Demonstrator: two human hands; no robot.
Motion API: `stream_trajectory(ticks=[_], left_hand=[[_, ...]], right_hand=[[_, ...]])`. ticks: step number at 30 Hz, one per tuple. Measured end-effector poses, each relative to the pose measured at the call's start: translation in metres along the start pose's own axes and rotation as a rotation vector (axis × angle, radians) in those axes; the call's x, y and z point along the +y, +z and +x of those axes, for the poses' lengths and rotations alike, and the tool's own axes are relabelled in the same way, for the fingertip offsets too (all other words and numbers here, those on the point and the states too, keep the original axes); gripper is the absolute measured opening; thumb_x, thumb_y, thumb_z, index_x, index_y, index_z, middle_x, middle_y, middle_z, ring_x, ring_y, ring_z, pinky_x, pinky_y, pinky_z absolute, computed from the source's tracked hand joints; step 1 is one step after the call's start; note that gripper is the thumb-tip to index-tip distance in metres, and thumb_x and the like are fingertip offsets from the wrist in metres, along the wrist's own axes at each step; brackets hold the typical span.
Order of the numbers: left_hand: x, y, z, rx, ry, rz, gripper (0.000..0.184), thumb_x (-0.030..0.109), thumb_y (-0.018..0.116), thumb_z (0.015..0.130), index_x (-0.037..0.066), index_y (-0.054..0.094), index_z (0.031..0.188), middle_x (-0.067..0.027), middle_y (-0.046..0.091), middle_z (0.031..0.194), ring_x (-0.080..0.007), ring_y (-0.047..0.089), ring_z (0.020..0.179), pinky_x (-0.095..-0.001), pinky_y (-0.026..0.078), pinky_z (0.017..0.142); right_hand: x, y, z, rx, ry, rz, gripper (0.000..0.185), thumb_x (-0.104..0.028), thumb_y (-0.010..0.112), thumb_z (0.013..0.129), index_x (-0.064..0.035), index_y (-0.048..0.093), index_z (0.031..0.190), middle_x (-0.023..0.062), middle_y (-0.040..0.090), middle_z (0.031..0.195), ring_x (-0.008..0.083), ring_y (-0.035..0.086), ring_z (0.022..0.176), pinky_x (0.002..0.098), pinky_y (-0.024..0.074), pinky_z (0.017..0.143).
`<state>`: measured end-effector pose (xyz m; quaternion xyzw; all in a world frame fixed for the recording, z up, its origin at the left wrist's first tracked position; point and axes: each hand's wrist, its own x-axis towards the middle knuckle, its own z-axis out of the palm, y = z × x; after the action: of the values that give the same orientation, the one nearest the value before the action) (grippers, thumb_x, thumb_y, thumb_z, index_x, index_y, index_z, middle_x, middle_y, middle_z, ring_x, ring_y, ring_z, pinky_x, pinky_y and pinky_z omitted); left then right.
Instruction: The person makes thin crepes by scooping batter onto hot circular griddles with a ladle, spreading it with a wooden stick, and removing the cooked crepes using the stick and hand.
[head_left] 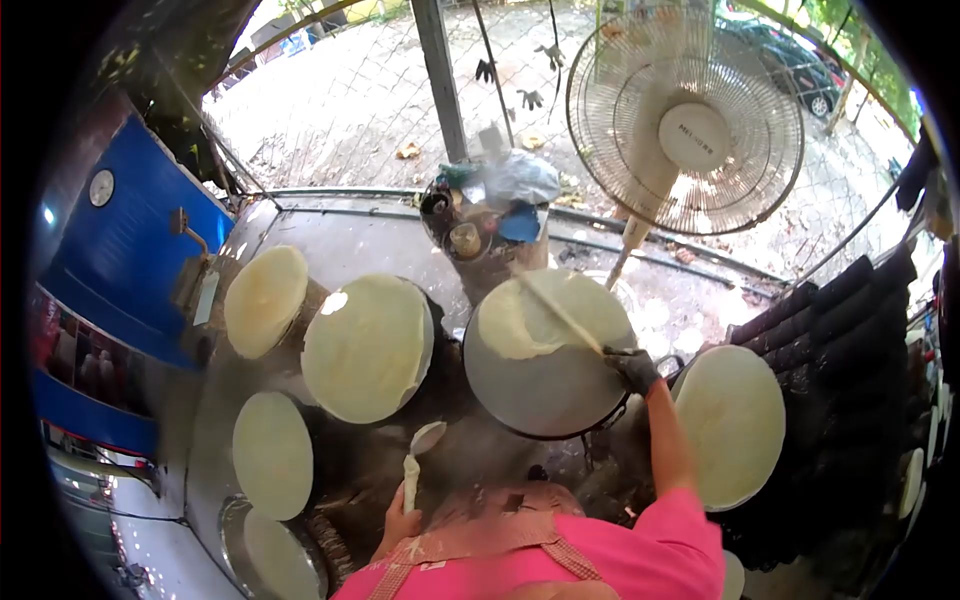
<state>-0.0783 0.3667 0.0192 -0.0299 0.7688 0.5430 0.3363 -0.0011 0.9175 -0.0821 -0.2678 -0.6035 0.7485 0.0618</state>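
Note:
My right hand (632, 370), in a dark glove, is closed on a long pale stick (560, 312) that reaches over the round griddle (530, 395) in the middle. Pale batter (515, 320) covers the upper part of that griddle, and its lower part is bare grey. Lower left of the griddle, my left hand (400, 522) grips the batter-coated handle of a ladle (428, 437), its bowl pointing up and away from me. Round pale sheets lie on the griddles beside it, one on the right (730, 428) and one on the left (368, 348).
Further pale rounds (265, 302) sit at the left. A standing fan (690, 130) rises behind the griddles at the right. Behind the middle, a small stand holds jars (465, 240) and a plastic bag (525, 178). Dark ridged material (840, 380) lies at the right.

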Motion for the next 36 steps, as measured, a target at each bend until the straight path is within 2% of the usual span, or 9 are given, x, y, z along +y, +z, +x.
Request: stream_trajectory(ticks=[3,6,8,9,12,15,17,24,36], left_hand=[[-0.014,-0.012,-0.002,0.022,-0.022,0.047,0.067,-0.001,0.05,0.068,0.009,0.032,0.131,-0.0043,0.052,0.079,-0.0087,0.044,0.053,-0.023,0.038,0.047],[-0.039,-0.021,0.005,0.016,0.063,0.051,0.068,-0.001,0.05,0.068,0.008,0.029,0.132,-0.0046,0.052,0.077,-0.0089,0.045,0.054,-0.023,0.038,0.048],[-0.028,-0.016,-0.005,0.053,0.037,0.06,0.068,-0.001,0.05,0.068,0.008,0.029,0.132,-0.0048,0.052,0.078,-0.0089,0.045,0.054,-0.023,0.038,0.048],[-0.017,-0.018,-0.014,0.065,0.02,0.08,0.068,-0.001,0.05,0.068,0.008,0.029,0.132,-0.0049,0.052,0.078,-0.0088,0.045,0.055,-0.023,0.039,0.049],[-0.002,-0.008,-0.029,0.092,-0.016,-0.02,0.068,-0.001,0.05,0.068,0.008,0.03,0.132,-0.0045,0.052,0.083,-0.0085,0.045,0.057,-0.0229,0.038,0.049],[-0.032,-0.021,-0.026,0.127,-0.025,0.026,0.067,-0.001,0.05,0.068,0.007,0.03,0.131,-0.0042,0.051,0.09,-0.0079,0.044,0.059,-0.0222,0.037,0.05],[-0.044,-0.024,-0.029,0.144,-0.023,0.023,0.066,0.0,0.051,0.068,0.007,0.031,0.131,-0.0048,0.051,0.091,-0.0081,0.044,0.06,-0.0222,0.038,0.051],[-0.039,-0.026,-0.041,0.193,-0.093,0.013,0.067,0.0,0.052,0.067,0.006,0.032,0.131,-0.0071,0.051,0.094,-0.0126,0.048,0.069,-0.0244,0.041,0.058],[-0.036,-0.03,-0.053,0.188,-0.143,-0.178,0.067,-0.003,0.047,0.07,0.014,0.029,0.133,-0.0016,0.044,0.064,-0.0081,0.037,0.044,-0.0227,0.031,0.039]], right_hand=[[-0.071,0.059,-0.051,0.017,0.393,-0.177,0.029,-0.01,0.057,0.079,-0.0021,0.057,0.106,0.0084,0.061,0.095,0.0145,0.056,0.079,0.0257,0.0458,0.071],[0.037,-0.009,-0.042,-0.364,-0.247,-0.289,0.027,-0.006,0.047,0.084,-0.0034,0.055,0.109,0.0061,0.059,0.102,0.0136,0.057,0.085,0.0261,0.0461,0.075],[0.079,-0.051,-0.014,-0.401,0.084,-0.061,0.03,-0.009,0.039,0.087,-0.0066,0.052,0.113,0.0064,0.06,0.103,0.0142,0.058,0.086,0.0291,0.0467,0.077],[0.065,-0.044,-0.001,-0.219,-0.233,-0.356,0.026,-0.013,0.043,0.086,-0.0091,0.056,0.108,0.0049,0.061,0.093,0.0118,0.058,0.076,0.025,0.0458,0.066],[-0.107,0.05,-0.008,0.145,0.329,-0.151,0.019,-0.024,0.063,0.076,-0.0132,0.065,0.092,-0.0021,0.048,0.051,0.0094,0.036,0.036,0.0259,0.0266,0.032],[-0.062,0.04,0.009,-0.049,0.507,-0.496,0.025,-0.022,0.061,0.076,-0.012,0.061,0.099,0.0047,0.056,0.064,0.0158,0.051,0.049,0.0272,0.0374,0.041],[-0.013,-0.002,-0.01,-0.636,-0.538,-1.323,0.033,-0.017,0.043,0.082,-0.01,0.049,0.114,0.0134,0.05,0.116,0.0249,0.05,0.103,0.0377,0.04,0.082],[-0.1,0.045,0.008,-0.038,0.288,-0.363,0.022,-0.025,0.063,0.074,-0.0082,0.063,0.088,0.0006,0.05,0.061,0.0114,0.041,0.05,0.0257,0.0395,0.048],[-0.101,0.025,-0.02,0.0,0.374,-0.347,0.025,-0.026,0.064,0.073,-0.0065,0.057,0.06,0.0007,0.048,0.05,0.0117,0.04,0.039,0.0267,0.0306,0.035]])
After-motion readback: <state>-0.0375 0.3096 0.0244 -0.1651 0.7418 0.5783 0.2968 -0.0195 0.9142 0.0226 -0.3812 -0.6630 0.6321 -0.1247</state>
